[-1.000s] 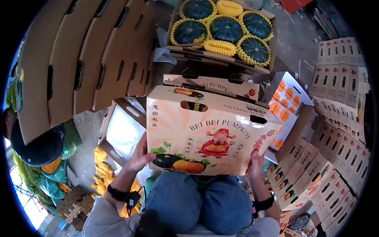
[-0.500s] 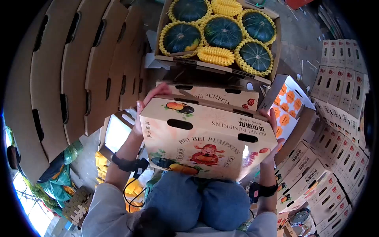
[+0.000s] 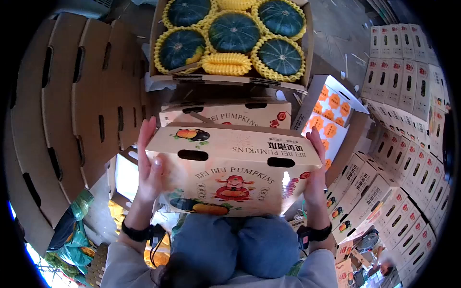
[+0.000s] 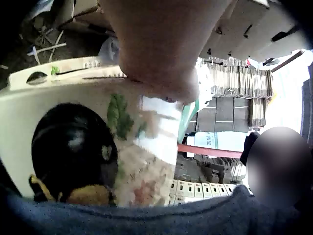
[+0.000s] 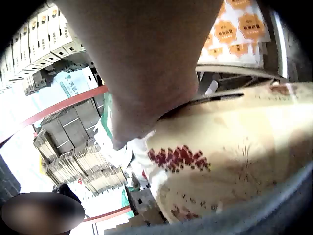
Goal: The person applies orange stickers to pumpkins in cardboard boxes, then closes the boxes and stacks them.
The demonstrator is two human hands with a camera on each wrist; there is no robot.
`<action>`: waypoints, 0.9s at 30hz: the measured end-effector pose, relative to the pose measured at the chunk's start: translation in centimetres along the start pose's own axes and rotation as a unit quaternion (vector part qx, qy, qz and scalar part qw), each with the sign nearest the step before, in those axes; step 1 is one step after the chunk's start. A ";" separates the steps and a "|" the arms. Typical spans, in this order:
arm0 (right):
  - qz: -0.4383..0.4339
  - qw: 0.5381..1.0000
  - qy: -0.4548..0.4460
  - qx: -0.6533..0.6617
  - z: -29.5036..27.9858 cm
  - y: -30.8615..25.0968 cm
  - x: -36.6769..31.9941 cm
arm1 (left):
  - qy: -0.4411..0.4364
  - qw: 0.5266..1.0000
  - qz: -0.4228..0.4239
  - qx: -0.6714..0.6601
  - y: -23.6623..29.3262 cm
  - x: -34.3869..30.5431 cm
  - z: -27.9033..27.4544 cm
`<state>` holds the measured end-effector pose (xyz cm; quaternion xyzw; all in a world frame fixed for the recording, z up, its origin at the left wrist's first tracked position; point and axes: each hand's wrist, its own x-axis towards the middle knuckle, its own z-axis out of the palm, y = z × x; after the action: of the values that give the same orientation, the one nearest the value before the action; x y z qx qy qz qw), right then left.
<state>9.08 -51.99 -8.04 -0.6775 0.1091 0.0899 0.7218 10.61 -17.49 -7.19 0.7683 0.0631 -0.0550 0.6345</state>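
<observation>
A printed cardboard pumpkin carton lies tilted across the person's knees, with two oval handle slots along its upper panel. The left hand presses its left end, fingers pointing upward and thumb near the front edge. At the opposite end, the right hand rests flat against the side, its fingertips near the top corner. In the left wrist view, the carton's printed dark pumpkin is seen close up, and the fingers are mostly hidden behind the wrist. Red printed firecrackers show beneath the right hand in the right wrist view.
Beyond stands an open box of green pumpkins in yellow foam nets. A similar carton sits just behind the held one. Brown flattened cartons lean at left. A white box with orange stickers and stacked cartons are at right.
Both hands have shifted from the front lower corners, over the upper corners, to the carton's two ends. The carton has tipped, showing more of its upper panel. The head view has shifted.
</observation>
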 end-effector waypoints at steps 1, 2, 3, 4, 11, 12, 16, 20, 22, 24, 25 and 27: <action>0.004 1.000 0.018 -0.021 0.5 0.0 0.1 | 0.014 0.999 -0.019 0.025 0.1 0.0 0.6; 0.048 0.997 0.065 -0.019 0.9 0.1 0.5 | 0.000 0.997 -0.028 0.066 -1.4 0.8 0.6; 0.064 0.994 0.070 -0.049 0.9 0.6 1.1 | -0.016 0.993 -0.040 0.107 -2.7 1.7 0.6; 0.072 0.991 0.078 -0.078 0.6 1.6 2.0 | -0.012 0.991 -0.123 -0.059 -1.6 2.2 1.4; 0.068 0.983 0.071 -0.158 -0.3 4.5 -4.1 | 0.010 0.988 -0.065 0.140 -4.8 -4.8 -1.0; 0.110 0.985 0.067 -0.112 -0.4 5.4 -5.8 | 0.002 0.990 -0.118 0.074 -5.8 -7.7 -1.9; 0.242 0.968 0.061 -0.008 -1.3 7.7 -10.4 | -0.019 0.919 -0.312 -0.239 -7.8 -15.6 -2.8; 0.275 0.961 0.003 0.025 -1.4 5.8 -10.7 | -0.067 0.892 -0.346 -0.283 -9.7 -15.9 -6.2; 0.256 0.958 -0.083 0.101 -1.5 4.2 -11.8 | -0.084 0.902 -0.340 -0.255 -6.9 -15.4 -7.0; 0.234 0.939 -0.062 0.246 -0.6 4.2 -13.2 | -0.102 0.921 -0.304 -0.220 -3.7 -14.7 -6.7; 0.216 0.922 -0.057 0.315 -0.4 4.3 -13.5 | -0.109 0.922 -0.296 -0.225 -2.7 -14.6 -6.1; 0.214 0.914 -0.025 0.344 -1.2 4.0 -14.7 | -0.151 0.924 -0.247 -0.249 0.2 -15.1 -4.7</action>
<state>-6.20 -52.64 -7.78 -0.3449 0.2580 0.2160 0.8763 -4.19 -13.29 -3.63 0.5286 0.1659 -0.3074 0.7737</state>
